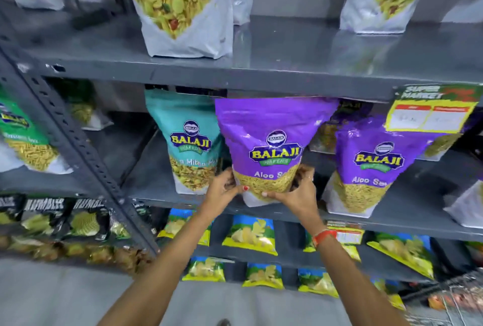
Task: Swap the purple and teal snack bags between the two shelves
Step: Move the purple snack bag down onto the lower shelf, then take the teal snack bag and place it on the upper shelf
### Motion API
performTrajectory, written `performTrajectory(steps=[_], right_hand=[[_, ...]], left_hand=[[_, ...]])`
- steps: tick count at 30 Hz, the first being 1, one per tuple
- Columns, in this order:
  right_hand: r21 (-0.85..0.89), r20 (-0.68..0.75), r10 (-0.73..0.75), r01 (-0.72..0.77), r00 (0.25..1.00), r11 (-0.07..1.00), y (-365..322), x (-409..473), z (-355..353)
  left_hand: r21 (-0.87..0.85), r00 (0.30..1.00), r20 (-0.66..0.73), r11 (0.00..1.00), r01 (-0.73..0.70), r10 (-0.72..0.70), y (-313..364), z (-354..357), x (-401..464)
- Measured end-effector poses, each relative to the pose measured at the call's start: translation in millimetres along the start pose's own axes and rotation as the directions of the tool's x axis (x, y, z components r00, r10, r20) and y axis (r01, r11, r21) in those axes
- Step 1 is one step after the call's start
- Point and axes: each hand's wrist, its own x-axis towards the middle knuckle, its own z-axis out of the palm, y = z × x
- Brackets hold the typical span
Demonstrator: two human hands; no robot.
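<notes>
Both hands, left hand and right hand, grasp the glossy purple foil snack pouch low at its base, at the grey metal middle shelf edge. Risk: top-heavy pouch tipping forward, or nudging the teal foil pouch just left of the grip. Whether its base rests on the shelf appears uncertain.

A single head-worn wide-angle view looks forward and slightly down at grey metal shelving from close range; both forearms enter from the bottom edge, the floor shows at the lower left, and shelf lines bow toward the frame edges
</notes>
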Motion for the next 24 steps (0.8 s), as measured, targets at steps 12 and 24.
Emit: performTrajectory(steps=[12, 24], right_hand=[[0.061, -0.178, 0.015, -0.005, 0.984, 0.998, 37, 13, 34], [0.033, 0.178, -0.112, 0.108, 0.978, 0.994, 10, -42, 149]], left_hand=[[-0.043, 0.990, 0.052, 0.990, 0.136, -0.134, -44, 7, 33], [-0.058, 0.845, -0.534, 0.998, 0.005, -0.035, -45, -104, -32]])
